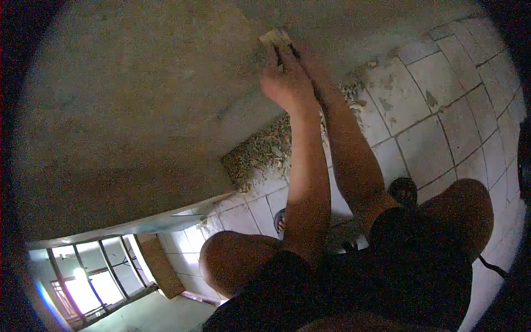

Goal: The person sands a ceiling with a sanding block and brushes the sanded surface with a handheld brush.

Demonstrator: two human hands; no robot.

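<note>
Both my arms stretch forward to the bare grey-brown wall. Against its surface lies what looks like a scraper with a flat pale blade; its handle is mostly hidden. My left hand is closed on it, the fingers reaching up to the blade. My right hand sits just behind and beside the left, apparently around the handle, though dim light and the left hand hide most of its fingers. Below the hands, flaky debris is heaped along the foot of the wall.
White floor tiles with dark joints run along the wall, with loose chips scattered on them. My bent knees and dark shoes are close below my arms. A bright barred window and a brown panel show at lower left.
</note>
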